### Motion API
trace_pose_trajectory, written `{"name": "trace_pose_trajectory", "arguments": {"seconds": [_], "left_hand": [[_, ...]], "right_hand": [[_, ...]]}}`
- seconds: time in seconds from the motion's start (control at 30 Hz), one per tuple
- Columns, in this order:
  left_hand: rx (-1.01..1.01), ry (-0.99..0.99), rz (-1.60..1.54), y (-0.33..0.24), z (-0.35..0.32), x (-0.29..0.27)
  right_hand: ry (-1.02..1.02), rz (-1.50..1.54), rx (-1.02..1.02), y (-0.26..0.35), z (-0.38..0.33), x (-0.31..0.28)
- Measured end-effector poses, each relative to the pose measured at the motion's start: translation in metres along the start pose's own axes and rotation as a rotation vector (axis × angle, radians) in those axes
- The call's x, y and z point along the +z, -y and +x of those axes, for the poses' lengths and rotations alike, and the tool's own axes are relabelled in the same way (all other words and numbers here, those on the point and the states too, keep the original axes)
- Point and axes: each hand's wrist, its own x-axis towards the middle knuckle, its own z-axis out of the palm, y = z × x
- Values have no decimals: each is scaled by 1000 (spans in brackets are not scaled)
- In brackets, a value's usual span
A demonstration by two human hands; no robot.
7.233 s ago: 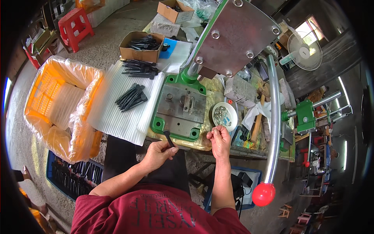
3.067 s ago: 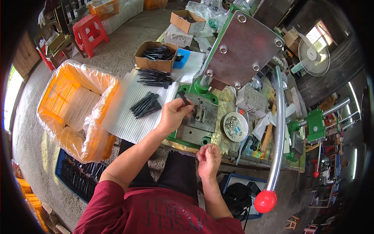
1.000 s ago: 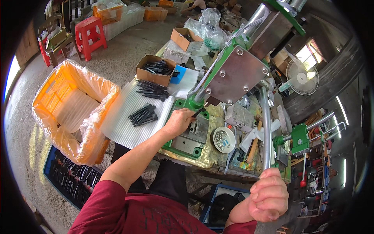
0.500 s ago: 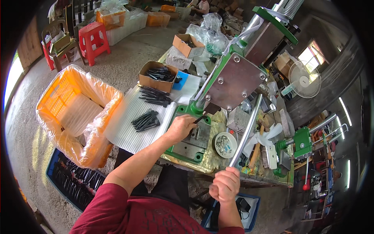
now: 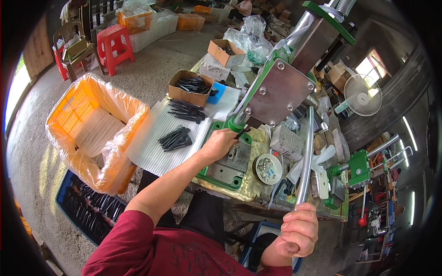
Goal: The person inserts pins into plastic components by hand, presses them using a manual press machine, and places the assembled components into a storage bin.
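Note:
A green hand press (image 5: 277,92) with a bare steel plate on its front stands on the table. My right hand (image 5: 298,230) is wrapped round the end of its long metal lever (image 5: 307,156). Beneath the press head, my left hand (image 5: 220,145) is closed on a slender black part (image 5: 242,132), most of it hidden by the fingers. The hand is over the press base (image 5: 223,172). To its left, two bunches of similar black parts (image 5: 175,139) lie on a ribbed white foam sheet (image 5: 149,149). A white bowl (image 5: 268,169) of small metal pieces sits right of the base.
An orange crate (image 5: 73,112) lined with clear plastic stands at the left, above a blue crate (image 5: 87,209) of black parts. A cardboard box (image 5: 189,92) holds more black parts. At the right are a fan (image 5: 363,95) and another green press (image 5: 359,168).
My right hand has moved right and nearer with the lever end, so the lever stands steeper in the picture. My left hand stays beneath the press head with the black part.

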Motion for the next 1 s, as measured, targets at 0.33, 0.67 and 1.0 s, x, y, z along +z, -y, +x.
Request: {"name": "trace_pose_trajectory", "arguments": {"seconds": [0.33,0.67,1.0], "left_hand": [[-500,8,-469,-1,-12,-13],[-656,-68,-1055,-7,-35,-35],[-567,-60,-827,0,-47,-73]], "right_hand": [[-119,65,-75,-15,-28,-12],[-531,124,283,-24,-70,31],[-148,363,941,-50,-155,61]]}}
